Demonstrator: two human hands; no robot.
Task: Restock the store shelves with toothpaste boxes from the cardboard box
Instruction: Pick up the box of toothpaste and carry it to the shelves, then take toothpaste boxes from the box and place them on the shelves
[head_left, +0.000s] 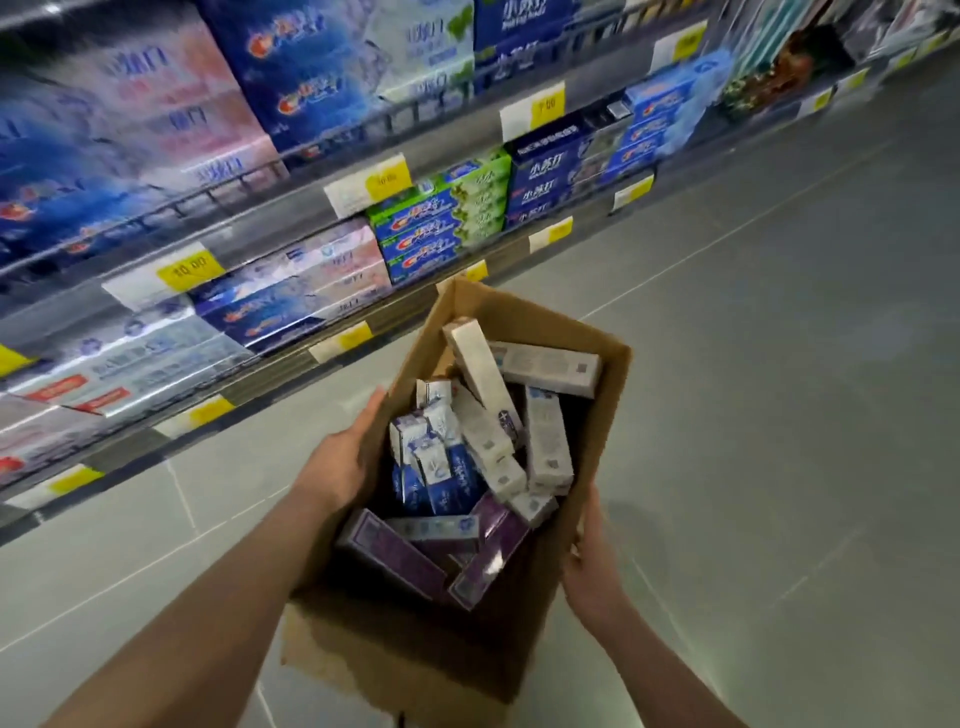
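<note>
Cardboard box (519, 322) sits between both hands, left hand (337, 462) and right hand (592, 566) flat-fingered on its sides; toothpaste boxes (467, 457) fill it, none shelved yet.

Stocked store shelves (291, 208) left of my grip smeared by motion blur, their yellow price tags (189, 267) barely legible, fingertips of my right hand (592, 566) hidden behind the brown cardboard box (597, 405), both my elbows cut off by the bottom edge
</note>
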